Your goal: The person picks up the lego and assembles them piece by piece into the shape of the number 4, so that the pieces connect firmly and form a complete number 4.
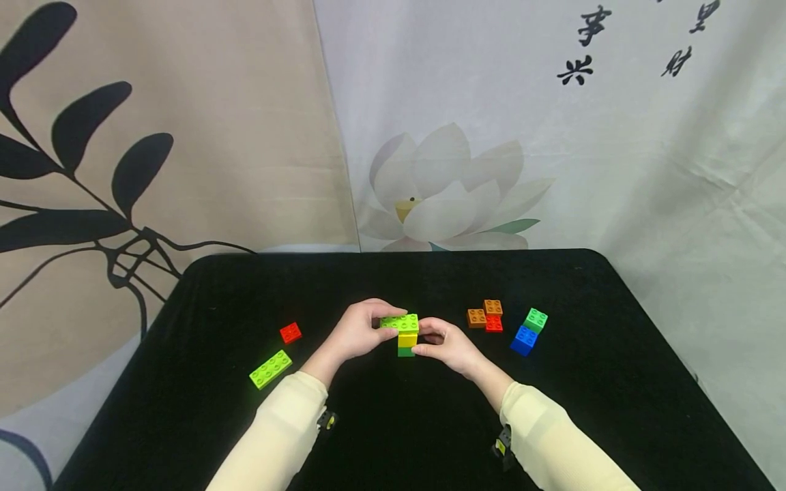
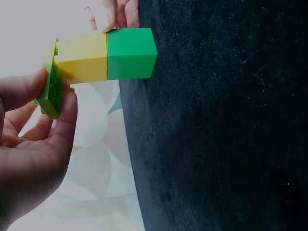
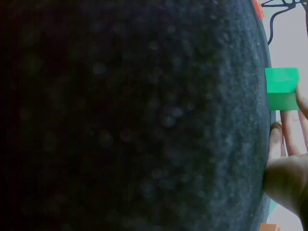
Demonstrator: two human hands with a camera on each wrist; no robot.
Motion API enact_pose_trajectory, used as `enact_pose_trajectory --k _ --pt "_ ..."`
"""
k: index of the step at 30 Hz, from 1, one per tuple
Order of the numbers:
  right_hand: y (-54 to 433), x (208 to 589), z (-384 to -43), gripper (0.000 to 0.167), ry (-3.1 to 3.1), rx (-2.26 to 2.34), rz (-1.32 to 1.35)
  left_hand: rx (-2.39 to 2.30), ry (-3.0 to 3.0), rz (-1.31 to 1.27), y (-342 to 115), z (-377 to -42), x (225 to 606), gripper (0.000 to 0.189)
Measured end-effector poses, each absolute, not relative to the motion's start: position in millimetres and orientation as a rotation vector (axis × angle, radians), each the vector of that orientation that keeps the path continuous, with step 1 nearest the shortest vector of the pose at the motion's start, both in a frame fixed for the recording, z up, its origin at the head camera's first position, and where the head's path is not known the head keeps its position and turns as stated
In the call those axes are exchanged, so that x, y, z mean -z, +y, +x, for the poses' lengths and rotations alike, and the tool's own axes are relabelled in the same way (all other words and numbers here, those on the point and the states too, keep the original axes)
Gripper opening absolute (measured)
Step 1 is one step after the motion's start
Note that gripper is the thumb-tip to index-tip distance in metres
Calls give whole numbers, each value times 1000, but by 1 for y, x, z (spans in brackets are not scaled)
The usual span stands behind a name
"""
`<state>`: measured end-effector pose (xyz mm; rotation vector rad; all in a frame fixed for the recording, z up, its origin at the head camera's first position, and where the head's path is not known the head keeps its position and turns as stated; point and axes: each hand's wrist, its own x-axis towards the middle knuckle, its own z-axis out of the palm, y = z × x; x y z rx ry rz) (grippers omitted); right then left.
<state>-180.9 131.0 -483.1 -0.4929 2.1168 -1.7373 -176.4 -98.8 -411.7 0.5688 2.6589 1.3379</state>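
In the head view, my left hand [image 1: 359,331] pinches a long lime-green toy building brick [image 1: 399,323] between thumb and fingers. The lime brick sits over a yellow brick [image 1: 407,340], overhanging it to the left. Beneath the yellow one is a green brick [image 1: 406,352], the two stacked flush in the left wrist view. My right hand [image 1: 451,349] grips this stack from the right, thumb at the near side where yellow meets green. The right wrist view catches the green brick [image 3: 282,89] at its edge, with the thumb over one end.
Left on the black-covered table [image 1: 381,436] lie a red brick [image 1: 290,333] and another long lime brick [image 1: 271,369]. To the right are two orange bricks [image 1: 476,318] with a red brick [image 1: 494,323], then a blue brick [image 1: 524,339] touching a green one [image 1: 535,320]. Printed curtains hang behind.
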Motion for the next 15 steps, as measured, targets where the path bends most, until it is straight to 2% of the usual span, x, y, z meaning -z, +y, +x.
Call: enact_pose_trajectory --k 15 --pt "131 484 -183 42 2106 1737 -499 -1340 2625 529 -100 -176 411 31"
